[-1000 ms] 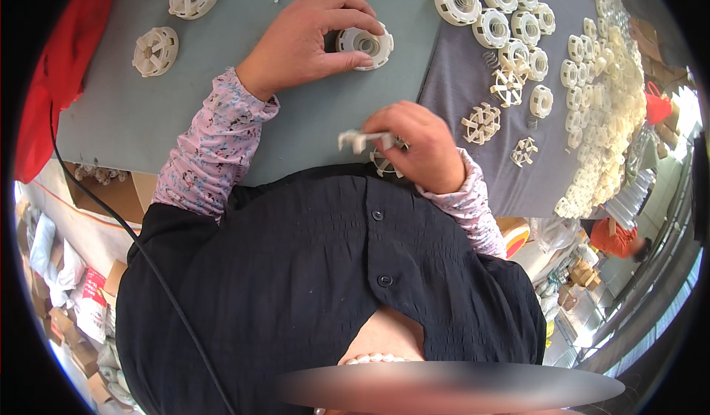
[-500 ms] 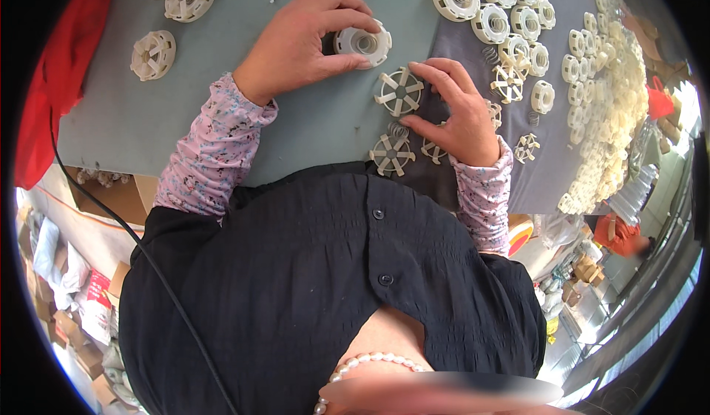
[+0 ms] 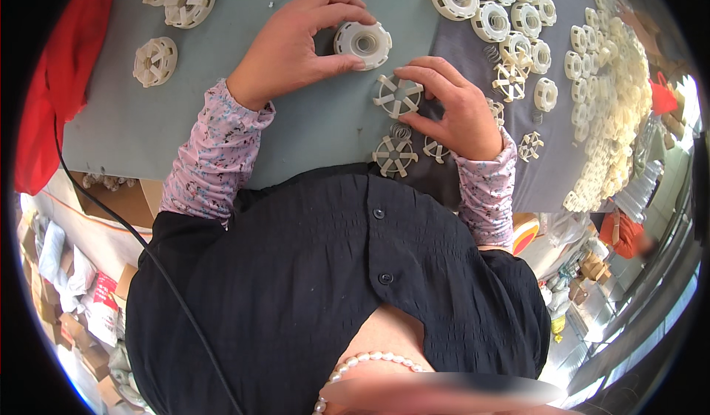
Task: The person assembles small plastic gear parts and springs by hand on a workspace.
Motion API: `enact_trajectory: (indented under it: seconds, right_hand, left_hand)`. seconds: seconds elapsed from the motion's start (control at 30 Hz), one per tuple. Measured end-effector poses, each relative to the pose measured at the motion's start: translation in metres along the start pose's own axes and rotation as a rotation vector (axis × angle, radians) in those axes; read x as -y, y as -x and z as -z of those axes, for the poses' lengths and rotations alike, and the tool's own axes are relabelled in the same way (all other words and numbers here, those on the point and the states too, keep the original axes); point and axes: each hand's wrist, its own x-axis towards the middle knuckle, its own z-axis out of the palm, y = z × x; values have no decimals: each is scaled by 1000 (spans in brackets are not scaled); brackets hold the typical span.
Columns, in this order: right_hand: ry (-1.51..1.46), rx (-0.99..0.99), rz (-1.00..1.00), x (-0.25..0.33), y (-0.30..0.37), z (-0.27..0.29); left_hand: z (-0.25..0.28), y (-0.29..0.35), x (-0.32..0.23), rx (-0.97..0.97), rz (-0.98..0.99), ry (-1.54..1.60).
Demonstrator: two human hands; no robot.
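Grey-green surface (image 3: 310, 130) carries white plastic wheels; the left hand (image 3: 296, 42) pinches a round drum piece (image 3: 362, 43), the right hand (image 3: 451, 108) pinches a spoked wheel (image 3: 398, 95) beside it.

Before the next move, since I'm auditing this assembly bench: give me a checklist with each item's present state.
1. Left hand grips the round white plastic housing: ok.
2. Right hand has fingertips on the white spoked plastic wheel: ok.
3. Spoked wheel lies flat on the grey table, apart from the housing: ok.
4. Spring seated inside the housing: cannot tell.
5. Spare spoked wheel close to the right hand: ok.
6. Finished white pieces kept far left, away from the hands: ok.
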Motion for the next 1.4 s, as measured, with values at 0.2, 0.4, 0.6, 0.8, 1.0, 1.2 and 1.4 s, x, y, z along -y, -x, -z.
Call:
enact_trajectory:
  seconds: [0.2, 0.4, 0.6, 0.8, 1.0, 1.2, 1.4]
  right_hand:
    - [-162, -135, -100, -5, 7, 2]
    - [-167, -402, -18, 14, -31, -27]
    - [-80, -383, -28, 9, -52, -47]
    - [171, -442, 61, 7, -57, -51]
    - [-35, -259, -51, -4, 4, 4]
    - [138, -188, -161, -3, 93, 0]
    - [96, -251, -308, -4, 93, -2]
  left_hand:
    - [0, 3, 4, 58, -74, -193]
    - [9, 0, -4, 3, 215, 132]
    - [8, 5, 0, 35, 164, 53]
    - [6, -1, 2, 125, 225, 114]
    - [40, 11, -5, 81, 84, -211]
    - [26, -30, -10, -428, -33, -876]
    - [-46, -115, 11, -177, 58, -801]
